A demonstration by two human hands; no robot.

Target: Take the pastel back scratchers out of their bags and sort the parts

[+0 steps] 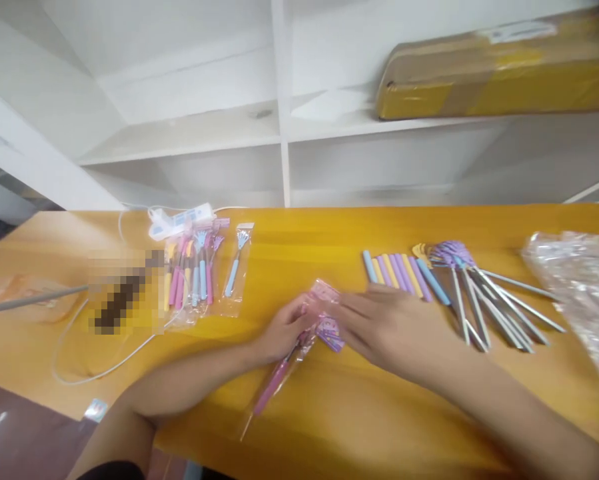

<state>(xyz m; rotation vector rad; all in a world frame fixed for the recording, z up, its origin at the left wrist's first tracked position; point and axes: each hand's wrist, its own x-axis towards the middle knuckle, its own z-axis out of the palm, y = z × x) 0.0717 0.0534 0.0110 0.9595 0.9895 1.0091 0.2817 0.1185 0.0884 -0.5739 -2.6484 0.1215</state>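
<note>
Over the middle of the table, a pink-handled back scratcher [273,387] lies slanted inside a clear plastic bag [306,343]. My left hand [282,333] is closed on the upper part of this bag, thumb and fingers pinched together. At the bag's top end, my right hand [379,320] has its fingers pressed together on the plastic, slightly blurred; the fingertips are partly hidden. Just below the fingers is a small purple printed piece [330,333]. To the left lie several bagged back scratchers [202,277] with yellow, pink and blue handles, and a single bagged blue one [232,273].
Loose coloured handle tubes [396,273] lie in a row at the right, beside metal back scratcher rods [499,310] with hand-shaped heads. A heap of clear plastic bags [579,287] sits farther right. A white cable [114,368] curves at left. A taped carton [499,67] rests on the shelf.
</note>
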